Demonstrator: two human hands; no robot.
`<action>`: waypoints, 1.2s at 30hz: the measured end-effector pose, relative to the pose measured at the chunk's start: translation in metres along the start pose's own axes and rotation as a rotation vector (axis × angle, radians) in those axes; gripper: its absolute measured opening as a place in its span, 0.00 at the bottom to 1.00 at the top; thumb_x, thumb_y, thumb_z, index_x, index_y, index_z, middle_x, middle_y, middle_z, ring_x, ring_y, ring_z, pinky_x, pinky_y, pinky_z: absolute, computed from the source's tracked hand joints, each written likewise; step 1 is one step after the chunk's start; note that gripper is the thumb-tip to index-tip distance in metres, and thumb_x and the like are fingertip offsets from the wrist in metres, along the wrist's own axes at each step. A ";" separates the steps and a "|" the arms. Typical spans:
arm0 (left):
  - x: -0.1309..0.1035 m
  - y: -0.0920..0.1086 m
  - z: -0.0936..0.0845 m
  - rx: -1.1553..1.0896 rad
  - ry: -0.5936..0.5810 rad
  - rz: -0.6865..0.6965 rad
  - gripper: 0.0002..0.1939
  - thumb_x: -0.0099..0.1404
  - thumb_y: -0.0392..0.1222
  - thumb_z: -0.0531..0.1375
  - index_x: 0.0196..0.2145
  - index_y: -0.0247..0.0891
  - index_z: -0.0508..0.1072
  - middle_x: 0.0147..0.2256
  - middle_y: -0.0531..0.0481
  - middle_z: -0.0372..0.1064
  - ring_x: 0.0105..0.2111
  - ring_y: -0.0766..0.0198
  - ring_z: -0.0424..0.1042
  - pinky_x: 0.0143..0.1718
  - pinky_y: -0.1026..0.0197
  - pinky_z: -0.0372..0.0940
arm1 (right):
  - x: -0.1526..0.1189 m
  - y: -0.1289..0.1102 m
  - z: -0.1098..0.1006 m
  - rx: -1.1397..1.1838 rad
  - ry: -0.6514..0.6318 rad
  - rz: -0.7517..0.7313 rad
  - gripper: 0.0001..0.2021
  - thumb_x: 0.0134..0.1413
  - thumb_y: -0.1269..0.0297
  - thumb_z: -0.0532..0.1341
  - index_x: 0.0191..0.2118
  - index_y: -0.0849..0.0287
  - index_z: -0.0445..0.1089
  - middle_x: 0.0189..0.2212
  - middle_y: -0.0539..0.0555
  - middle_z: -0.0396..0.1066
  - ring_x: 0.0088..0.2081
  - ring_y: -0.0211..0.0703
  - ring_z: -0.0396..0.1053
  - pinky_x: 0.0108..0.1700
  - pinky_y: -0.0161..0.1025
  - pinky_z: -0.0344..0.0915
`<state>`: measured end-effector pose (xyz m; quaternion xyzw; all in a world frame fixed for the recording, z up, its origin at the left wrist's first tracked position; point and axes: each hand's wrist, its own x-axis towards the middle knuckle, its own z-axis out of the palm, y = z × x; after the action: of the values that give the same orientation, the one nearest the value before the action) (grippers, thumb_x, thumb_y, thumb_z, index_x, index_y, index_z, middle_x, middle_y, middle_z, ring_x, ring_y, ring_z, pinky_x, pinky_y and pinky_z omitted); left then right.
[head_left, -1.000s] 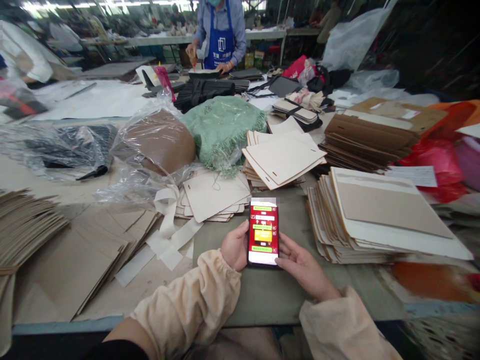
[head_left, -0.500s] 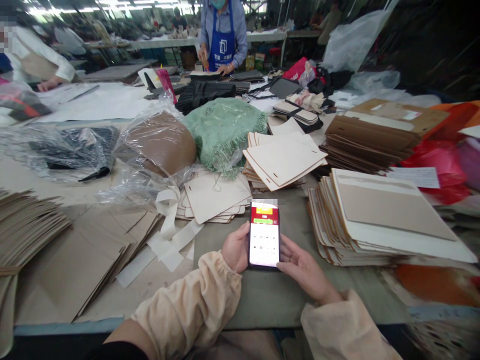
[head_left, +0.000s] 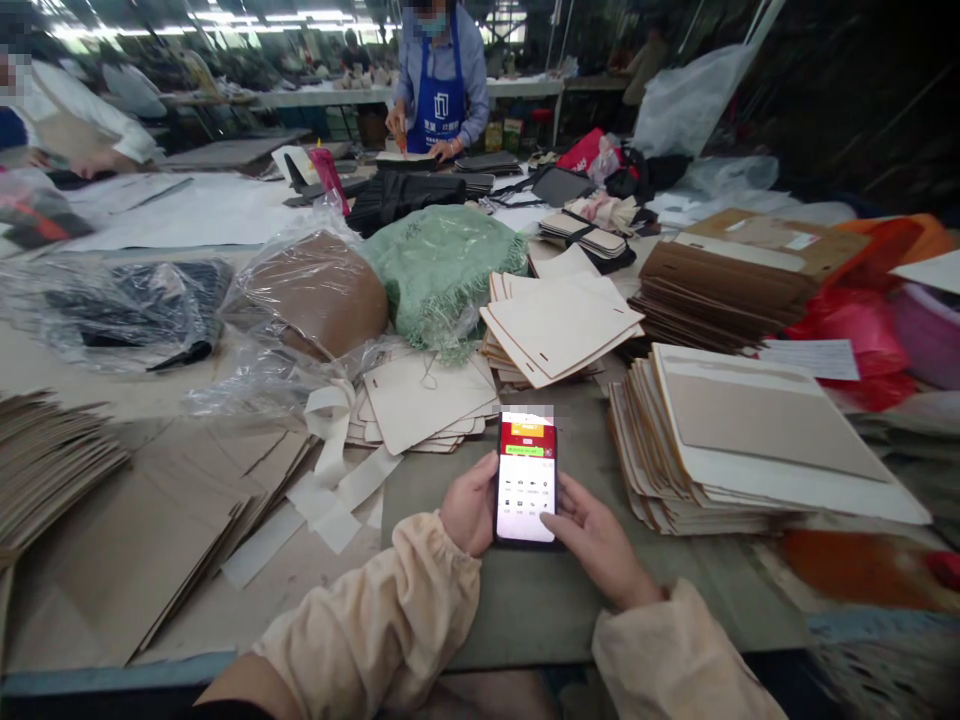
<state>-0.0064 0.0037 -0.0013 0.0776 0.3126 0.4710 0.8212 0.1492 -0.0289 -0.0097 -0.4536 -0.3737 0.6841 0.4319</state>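
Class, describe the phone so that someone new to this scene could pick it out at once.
Find the cluttered worktable, then the grey-green mat at its near edge. Over that mat, between the left hand and the right hand, is the phone. Its lit screen, red above white, sets it apart from the pale panels beyond.

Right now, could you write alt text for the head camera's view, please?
A left hand holds a lit smartphone, with the right hand at its edge. The cluttered worktable bears pale panels and a green bundle; beyond is a person in a blue apron.
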 end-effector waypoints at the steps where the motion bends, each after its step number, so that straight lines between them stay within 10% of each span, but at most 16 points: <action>1: 0.000 -0.001 0.000 0.009 0.012 0.016 0.13 0.64 0.45 0.56 0.40 0.33 0.73 0.39 0.42 0.74 0.40 0.52 0.73 0.46 0.49 0.65 | 0.001 0.000 0.001 -0.006 0.010 -0.006 0.31 0.45 0.62 0.69 0.56 0.57 0.60 0.50 0.60 0.69 0.53 0.55 0.65 0.52 0.51 0.65; 36: -0.002 -0.008 0.002 0.080 -0.005 0.071 0.14 0.61 0.45 0.59 0.39 0.32 0.74 0.36 0.42 0.75 0.39 0.51 0.74 0.44 0.51 0.65 | 0.007 -0.006 0.009 -0.171 0.136 -0.077 0.22 0.46 0.51 0.67 0.45 0.58 0.67 0.42 0.57 0.74 0.42 0.54 0.71 0.44 0.48 0.70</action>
<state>-0.0002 -0.0021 -0.0022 0.1225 0.3261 0.4870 0.8009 0.1404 -0.0217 -0.0037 -0.5193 -0.4176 0.6006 0.4419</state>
